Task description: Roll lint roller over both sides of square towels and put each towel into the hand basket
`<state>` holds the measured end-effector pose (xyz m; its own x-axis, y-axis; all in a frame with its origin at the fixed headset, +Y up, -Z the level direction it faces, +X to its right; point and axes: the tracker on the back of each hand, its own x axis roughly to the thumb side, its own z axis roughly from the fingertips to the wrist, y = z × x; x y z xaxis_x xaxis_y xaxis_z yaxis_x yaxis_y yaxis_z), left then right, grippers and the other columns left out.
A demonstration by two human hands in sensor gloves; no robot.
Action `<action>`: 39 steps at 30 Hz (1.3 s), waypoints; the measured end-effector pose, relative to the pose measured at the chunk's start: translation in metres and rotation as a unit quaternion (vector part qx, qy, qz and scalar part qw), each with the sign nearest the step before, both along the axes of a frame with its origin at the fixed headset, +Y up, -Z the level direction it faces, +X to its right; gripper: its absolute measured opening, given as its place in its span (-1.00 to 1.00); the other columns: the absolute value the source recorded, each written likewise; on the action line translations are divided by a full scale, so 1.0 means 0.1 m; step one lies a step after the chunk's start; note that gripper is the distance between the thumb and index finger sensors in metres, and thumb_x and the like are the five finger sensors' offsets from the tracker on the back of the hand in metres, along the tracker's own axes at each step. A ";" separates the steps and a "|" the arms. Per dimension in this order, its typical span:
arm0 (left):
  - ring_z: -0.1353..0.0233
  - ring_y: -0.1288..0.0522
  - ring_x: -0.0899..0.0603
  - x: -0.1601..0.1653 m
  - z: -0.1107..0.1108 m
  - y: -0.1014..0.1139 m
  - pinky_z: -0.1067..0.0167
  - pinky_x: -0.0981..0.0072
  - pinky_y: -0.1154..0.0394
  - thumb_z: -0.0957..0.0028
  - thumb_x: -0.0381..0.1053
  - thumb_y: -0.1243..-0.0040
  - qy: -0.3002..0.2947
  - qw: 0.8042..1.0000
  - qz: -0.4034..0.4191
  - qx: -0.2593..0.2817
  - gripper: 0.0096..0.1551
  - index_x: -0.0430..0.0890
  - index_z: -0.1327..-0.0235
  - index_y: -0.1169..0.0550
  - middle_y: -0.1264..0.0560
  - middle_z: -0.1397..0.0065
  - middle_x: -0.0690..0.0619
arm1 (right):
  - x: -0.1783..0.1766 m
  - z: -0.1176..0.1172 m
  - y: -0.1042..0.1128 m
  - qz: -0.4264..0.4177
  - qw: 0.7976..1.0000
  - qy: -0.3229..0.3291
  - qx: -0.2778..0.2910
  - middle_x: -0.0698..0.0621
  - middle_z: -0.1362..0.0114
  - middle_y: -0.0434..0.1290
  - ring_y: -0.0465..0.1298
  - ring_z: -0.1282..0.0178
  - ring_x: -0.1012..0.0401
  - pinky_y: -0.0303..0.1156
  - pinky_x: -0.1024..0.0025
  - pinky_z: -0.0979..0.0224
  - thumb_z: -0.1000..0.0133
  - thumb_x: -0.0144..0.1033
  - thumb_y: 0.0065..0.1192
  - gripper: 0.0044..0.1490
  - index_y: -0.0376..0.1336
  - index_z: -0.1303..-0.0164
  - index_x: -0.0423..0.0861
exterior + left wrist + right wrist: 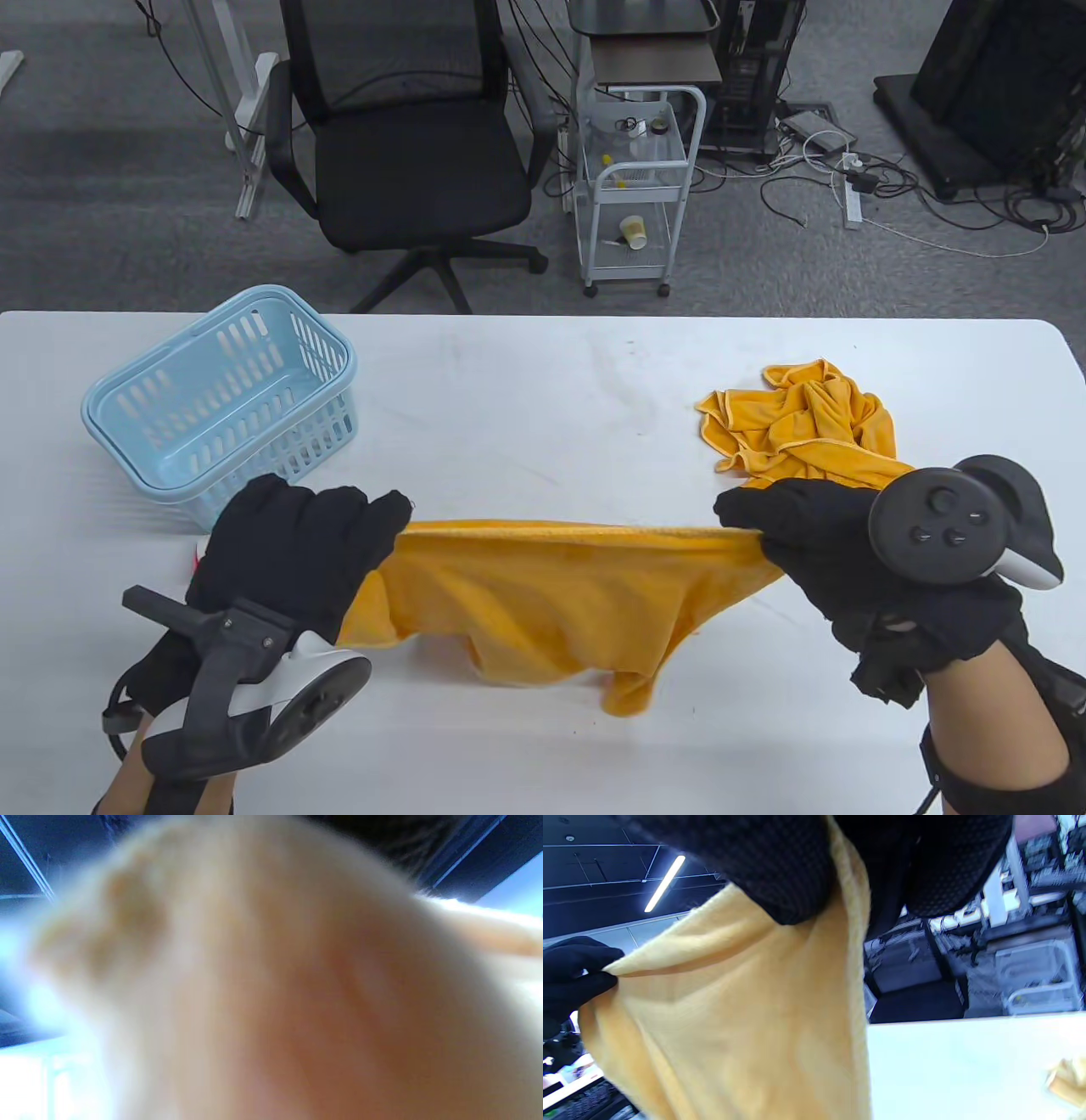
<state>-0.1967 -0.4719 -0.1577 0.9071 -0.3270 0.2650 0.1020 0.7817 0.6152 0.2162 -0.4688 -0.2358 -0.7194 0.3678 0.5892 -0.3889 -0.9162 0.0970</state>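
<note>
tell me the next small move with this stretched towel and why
Probably lower the towel flat onto the table. The left hand and right hand pinch its top corners, it hangs unspread, and the basket is empty.

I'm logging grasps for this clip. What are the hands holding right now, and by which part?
Both hold one yellow towel stretched between them: the left hand grips its upper left corner, the right hand pinches its upper right corner. The rest hangs down toward the table.

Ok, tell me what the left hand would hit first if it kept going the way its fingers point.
Probably the light blue hand basket: the left hand points up-table toward its near wall. Depth is unclear.
</note>
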 end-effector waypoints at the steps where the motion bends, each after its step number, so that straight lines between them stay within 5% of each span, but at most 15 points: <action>1: -0.07 -0.67 -0.01 -0.02 -0.03 0.01 -0.35 -0.16 -0.53 -0.02 0.08 -0.33 -0.012 1.000 0.018 -0.011 -0.58 0.36 -0.16 -0.56 -0.58 -0.27 0.25 | 0.00 -0.02 0.02 -0.014 1.000 0.005 -0.003 -0.16 -0.30 0.54 0.60 -0.11 -0.06 0.50 -0.24 -0.27 -0.14 -0.55 0.44 -0.42 0.38 -0.42 -0.11; 4: -0.19 -0.66 -0.01 -0.09 -0.25 -0.04 -0.38 -0.19 -0.51 -0.04 0.05 -0.33 0.027 0.999 0.011 -0.044 -0.55 0.36 -0.20 -0.52 -0.54 -0.37 0.24 | -0.01 -0.19 0.04 -0.008 1.000 -0.024 -0.003 -0.17 -0.31 0.54 0.60 -0.09 -0.05 0.49 -0.23 -0.29 -0.14 -0.55 0.44 -0.42 0.38 -0.42 -0.11; 10: -0.10 -0.71 -0.01 -0.15 -1.08 -0.42 -0.32 -0.15 -0.56 -0.05 0.03 -0.32 0.073 0.987 0.034 -0.137 -0.51 0.33 -0.24 -0.45 -0.61 -0.31 0.22 | -0.03 -0.88 -0.29 -0.029 0.991 -0.129 -0.002 -0.17 -0.30 0.52 0.58 -0.08 -0.06 0.46 -0.25 -0.30 -0.13 -0.57 0.42 -0.45 0.41 -0.38 -0.08; 14: -0.08 -0.67 -0.01 -0.14 -1.49 -0.45 -0.33 -0.17 -0.52 -0.05 0.07 -0.31 0.085 0.984 0.086 -0.131 -0.54 0.31 -0.23 -0.50 -0.59 -0.28 0.17 | -0.06 -1.20 -0.44 -0.027 0.969 -0.228 0.092 -0.13 -0.30 0.52 0.58 -0.09 -0.03 0.46 -0.22 -0.33 -0.12 -0.53 0.41 -0.50 0.44 -0.29 -0.03; 17: -0.06 -0.66 0.00 -0.06 -1.52 -0.23 -0.35 -0.16 -0.51 -0.04 0.13 -0.30 0.092 0.990 0.091 -0.062 -0.57 0.30 -0.20 -0.52 -0.59 -0.23 0.19 | -0.03 -1.23 -0.32 -0.042 0.944 -0.275 0.175 -0.08 -0.33 0.50 0.57 -0.12 0.00 0.46 -0.19 -0.37 -0.13 -0.49 0.39 -0.54 0.43 -0.25 0.01; 21: -0.25 -0.62 -0.02 0.01 -1.27 0.10 -0.45 -0.20 -0.43 -0.08 0.10 -0.28 0.077 0.992 0.084 0.050 -0.57 0.35 -0.21 -0.47 -0.52 -0.35 0.25 | 0.04 -1.08 -0.07 -0.105 0.907 -0.295 0.283 -0.03 -0.41 0.43 0.53 -0.25 0.01 0.39 -0.18 -0.46 -0.16 -0.41 0.35 -0.55 0.37 -0.27 0.06; 24: -0.39 -0.58 -0.03 0.00 -1.06 0.02 -0.50 -0.21 -0.40 -0.10 0.06 -0.28 0.071 0.992 0.060 0.086 -0.57 0.39 -0.20 -0.45 -0.49 -0.43 0.29 | 0.06 -0.98 -0.18 -0.132 0.916 -0.244 0.291 -0.02 -0.46 0.41 0.51 -0.33 -0.02 0.35 -0.20 -0.50 -0.16 -0.40 0.36 -0.55 0.37 -0.27 0.07; 27: -0.45 -0.58 -0.08 0.00 -0.91 -0.46 -0.50 -0.23 -0.39 -0.10 0.03 -0.30 0.057 0.997 0.033 0.032 -0.58 0.36 -0.19 -0.47 -0.50 -0.49 0.25 | 0.05 -0.95 -0.55 -0.088 0.936 -0.214 0.264 -0.01 -0.48 0.41 0.50 -0.39 -0.03 0.34 -0.22 -0.50 -0.15 -0.39 0.39 -0.56 0.39 -0.26 0.08; 31: -0.44 -0.60 -0.09 0.05 -0.86 -1.38 -0.48 -0.22 -0.42 -0.08 0.03 -0.32 0.059 0.994 -0.043 -0.083 -0.58 0.33 -0.19 -0.50 -0.53 -0.47 0.25 | -0.13 -0.92 -1.37 0.020 0.976 -0.149 0.158 -0.05 -0.52 0.39 0.47 -0.46 -0.07 0.33 -0.26 -0.49 -0.15 -0.41 0.41 -0.55 0.41 -0.26 0.05; 34: -0.44 -0.61 -0.11 0.12 -0.88 -2.15 -0.46 -0.20 -0.44 -0.06 0.04 -0.32 0.056 0.972 -0.098 -0.204 -0.58 0.32 -0.19 -0.51 -0.54 -0.47 0.24 | -0.30 -0.83 -2.01 0.127 0.982 -0.106 0.094 -0.06 -0.53 0.40 0.46 -0.47 -0.09 0.34 -0.27 -0.47 -0.13 -0.40 0.43 -0.54 0.43 -0.26 0.04; 39: -0.43 -0.62 -0.12 0.21 -0.86 -2.83 -0.42 -0.19 -0.46 -0.04 0.06 -0.31 0.054 0.920 -0.143 -0.360 -0.58 0.29 -0.18 -0.53 -0.55 -0.47 0.21 | -0.46 -0.64 -2.73 0.217 0.975 -0.049 -0.024 -0.08 -0.52 0.41 0.46 -0.48 -0.11 0.34 -0.29 -0.44 -0.11 -0.40 0.45 -0.52 0.43 -0.27 0.00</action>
